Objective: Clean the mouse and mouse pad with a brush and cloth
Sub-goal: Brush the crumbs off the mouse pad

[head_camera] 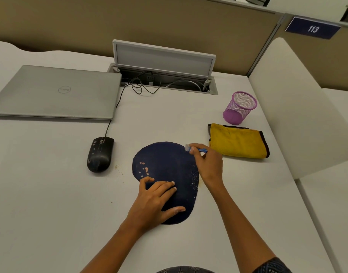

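Note:
A dark blue mouse pad (pixel 167 164) lies in the middle of the white desk, with pinkish specks near its left edge and fine white crumbs along its right side. My left hand (pixel 153 201) rests flat on the pad's near part, fingers spread. My right hand (pixel 208 164) grips a small blue brush (pixel 196 149), whose bristles touch the pad's far right edge. A black wired mouse (pixel 99 154), speckled with debris, sits left of the pad. A folded yellow cloth (pixel 238 141) lies to the right of the pad.
A shut grey laptop (pixel 56 93) lies at the back left. An open cable hatch (pixel 163 75) with wires sits behind. A purple mesh pen cup (pixel 240 107) stands beyond the cloth. Crumbs (pixel 119 168) dot the desk between mouse and pad. A partition (pixel 299 107) borders the right.

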{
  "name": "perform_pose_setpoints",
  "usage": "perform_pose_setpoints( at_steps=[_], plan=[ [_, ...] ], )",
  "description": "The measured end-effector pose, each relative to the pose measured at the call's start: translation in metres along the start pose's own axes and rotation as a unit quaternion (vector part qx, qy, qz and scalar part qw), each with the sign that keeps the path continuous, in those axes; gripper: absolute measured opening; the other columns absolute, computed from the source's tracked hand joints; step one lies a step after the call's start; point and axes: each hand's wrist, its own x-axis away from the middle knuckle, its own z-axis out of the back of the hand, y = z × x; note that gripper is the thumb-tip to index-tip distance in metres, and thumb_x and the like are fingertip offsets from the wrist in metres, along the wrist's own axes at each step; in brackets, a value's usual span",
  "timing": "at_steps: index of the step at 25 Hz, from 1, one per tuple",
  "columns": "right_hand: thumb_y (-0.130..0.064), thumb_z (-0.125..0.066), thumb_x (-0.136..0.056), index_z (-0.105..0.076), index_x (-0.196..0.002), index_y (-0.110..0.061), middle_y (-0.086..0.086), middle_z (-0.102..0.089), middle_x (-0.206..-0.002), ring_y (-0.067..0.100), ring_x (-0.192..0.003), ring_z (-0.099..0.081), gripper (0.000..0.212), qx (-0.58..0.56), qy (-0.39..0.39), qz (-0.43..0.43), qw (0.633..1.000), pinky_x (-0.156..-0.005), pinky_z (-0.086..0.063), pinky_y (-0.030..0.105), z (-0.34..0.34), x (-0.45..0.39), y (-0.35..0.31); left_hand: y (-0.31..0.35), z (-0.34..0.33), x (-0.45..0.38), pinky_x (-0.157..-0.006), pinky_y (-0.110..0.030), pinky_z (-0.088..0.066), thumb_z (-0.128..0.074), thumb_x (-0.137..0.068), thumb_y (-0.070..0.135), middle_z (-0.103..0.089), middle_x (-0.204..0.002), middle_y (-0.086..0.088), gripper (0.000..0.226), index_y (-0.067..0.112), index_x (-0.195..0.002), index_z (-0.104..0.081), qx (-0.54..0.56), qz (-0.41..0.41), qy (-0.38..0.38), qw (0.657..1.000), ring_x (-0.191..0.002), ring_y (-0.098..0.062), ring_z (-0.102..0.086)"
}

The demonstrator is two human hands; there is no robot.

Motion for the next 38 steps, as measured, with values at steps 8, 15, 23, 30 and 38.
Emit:
perform_pose_setpoints(
  at_steps=[8,15,23,30,38],
  plan=[
    [-0.033,-0.053,-0.092,-0.069,-0.107,-0.02,0.003,-0.073,-0.1,0.017,-0.09,-0.065,0.025,0.065,-0.043,-0.009,0.997,-0.085,-0.053,0.031,-0.014,0.004,-0.011,0.0,-0.001,-0.001,-0.097,-0.038,-0.031,-0.049,-0.083,0.063,-0.068,-0.113,0.005,0.055,0.018,-0.103,-0.072,0.001,-0.001,0.004,1.0,-0.101,-0.011,-0.064],
    [-0.034,-0.051,-0.093,-0.067,-0.111,-0.02,0.006,-0.07,-0.109,0.015,-0.084,-0.064,0.028,0.059,-0.186,-0.016,0.981,-0.082,-0.053,0.027,-0.028,0.005,-0.019,0.001,0.0,-0.001,-0.097,-0.038,-0.031,-0.048,-0.083,0.063,-0.068,-0.112,0.005,0.055,0.018,-0.103,-0.072,0.002,-0.001,0.003,1.0,-0.102,-0.011,-0.064],
    [-0.035,-0.048,-0.094,-0.067,-0.111,-0.021,0.006,-0.071,-0.108,0.018,-0.077,-0.062,0.029,0.024,-0.148,-0.006,0.989,-0.082,-0.056,0.035,-0.029,-0.003,-0.017,0.0,0.001,-0.002,-0.097,-0.038,-0.03,-0.047,-0.083,0.064,-0.068,-0.113,0.005,0.056,0.018,-0.103,-0.072,0.004,0.001,-0.004,1.0,-0.101,-0.012,-0.064],
    [-0.029,-0.052,-0.093,-0.07,-0.1,-0.018,0.006,-0.074,-0.097,-0.001,-0.064,-0.06,0.022,-0.025,-0.081,0.002,0.996,-0.061,-0.05,0.015,-0.002,-0.014,-0.006,0.0,0.003,-0.002,-0.096,-0.038,-0.034,-0.047,-0.083,0.063,-0.068,-0.113,0.004,0.056,0.018,-0.103,-0.072,0.001,-0.001,-0.005,1.0,-0.101,-0.013,-0.064],
    [-0.032,-0.053,-0.092,-0.069,-0.101,-0.016,0.007,-0.073,-0.099,0.015,-0.07,-0.064,0.025,0.033,-0.066,-0.013,0.997,-0.066,-0.054,0.021,0.012,-0.014,0.003,0.0,0.002,-0.001,-0.096,-0.039,-0.034,-0.049,-0.082,0.063,-0.068,-0.113,0.003,0.056,0.017,-0.104,-0.071,0.003,0.0,-0.003,1.0,-0.1,-0.014,-0.064]
  ],
)
